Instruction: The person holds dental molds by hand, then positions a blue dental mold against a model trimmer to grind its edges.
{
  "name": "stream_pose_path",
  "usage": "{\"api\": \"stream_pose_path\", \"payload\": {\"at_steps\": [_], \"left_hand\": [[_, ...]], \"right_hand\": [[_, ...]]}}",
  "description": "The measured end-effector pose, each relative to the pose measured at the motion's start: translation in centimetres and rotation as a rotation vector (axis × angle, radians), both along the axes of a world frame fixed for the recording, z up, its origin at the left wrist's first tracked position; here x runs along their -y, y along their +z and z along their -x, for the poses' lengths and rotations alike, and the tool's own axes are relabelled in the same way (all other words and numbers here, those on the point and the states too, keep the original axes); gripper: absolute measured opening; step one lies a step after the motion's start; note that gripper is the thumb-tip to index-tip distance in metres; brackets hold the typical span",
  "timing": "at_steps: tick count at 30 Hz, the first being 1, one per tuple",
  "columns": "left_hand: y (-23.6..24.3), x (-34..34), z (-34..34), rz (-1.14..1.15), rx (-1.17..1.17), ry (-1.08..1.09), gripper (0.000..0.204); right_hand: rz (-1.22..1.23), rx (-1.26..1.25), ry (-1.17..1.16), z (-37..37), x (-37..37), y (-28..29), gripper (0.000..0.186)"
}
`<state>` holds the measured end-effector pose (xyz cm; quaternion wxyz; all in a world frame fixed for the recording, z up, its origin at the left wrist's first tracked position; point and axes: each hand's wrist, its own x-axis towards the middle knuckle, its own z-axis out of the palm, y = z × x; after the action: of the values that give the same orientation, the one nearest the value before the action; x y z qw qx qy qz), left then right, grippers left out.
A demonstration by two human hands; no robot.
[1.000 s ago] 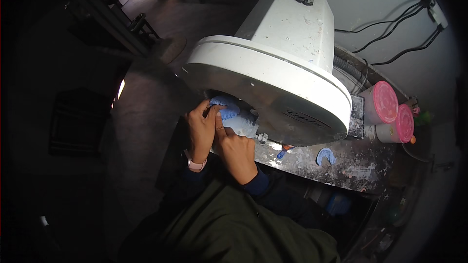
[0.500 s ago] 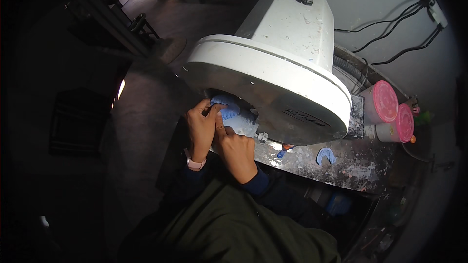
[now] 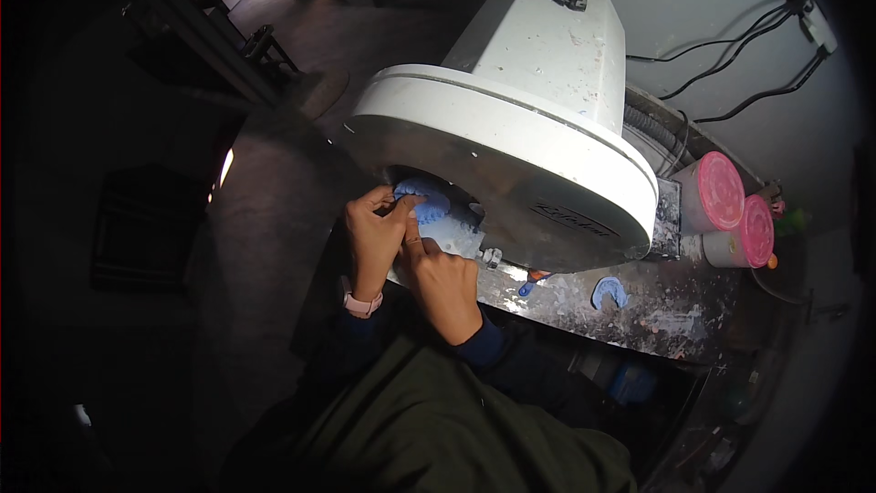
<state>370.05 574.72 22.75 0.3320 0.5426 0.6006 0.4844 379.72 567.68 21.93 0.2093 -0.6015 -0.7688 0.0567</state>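
Note:
A blue plaster dental cast [image 3: 432,205] with a row of teeth along its edge is held at the opening of a white model trimmer [image 3: 547,184]. My left hand [image 3: 372,245], a pink-strapped watch at its wrist, grips the cast from the left with thumb and fingers. Close beside it, my right hand [image 3: 444,290] reaches up with its index finger extended to the cast's near side and the other fingers curled. The fingertips partly cover the cast. Below it is the trimmer's pale, wet-looking work plate [image 3: 454,238].
On the stained bench [image 3: 557,304] lie a second, horseshoe-shaped blue cast [image 3: 609,292] and a small blue-and-orange tool [image 3: 526,288]. Two tubs with pink lids [image 3: 720,190] stand at the right. Black cables [image 3: 730,53] run along the wall. A ribbed hose [image 3: 652,131] passes behind the trimmer.
My left hand and wrist have shifted very slightly to the left, and the cast has turned a little. My right hand stays nearly in place.

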Motion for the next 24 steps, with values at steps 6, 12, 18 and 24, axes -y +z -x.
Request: {"api": "stream_pose_path", "payload": {"at_steps": [6,12,18,24], "left_hand": [[1.0,0.2,0.2,0.087,0.027,-0.026,0.017],[-0.2,-0.2,0.5,-0.029,0.073,-0.088,0.020],[0.1,0.0,0.6,-0.009,0.056,-0.102,0.019],[-0.2,-0.1,0.9,-0.007,0.075,-0.108,0.019]], "right_hand": [[0.009,-0.005,-0.003,0.1,0.1,0.0,0.050],[-0.015,-0.043,0.009,-0.1,-0.3,-0.6,0.056],[-0.082,-0.077,0.021,-0.4,-0.8,-0.9,0.055],[-0.099,-0.104,-0.002,-0.1,-0.9,-1.3,0.052]]}}
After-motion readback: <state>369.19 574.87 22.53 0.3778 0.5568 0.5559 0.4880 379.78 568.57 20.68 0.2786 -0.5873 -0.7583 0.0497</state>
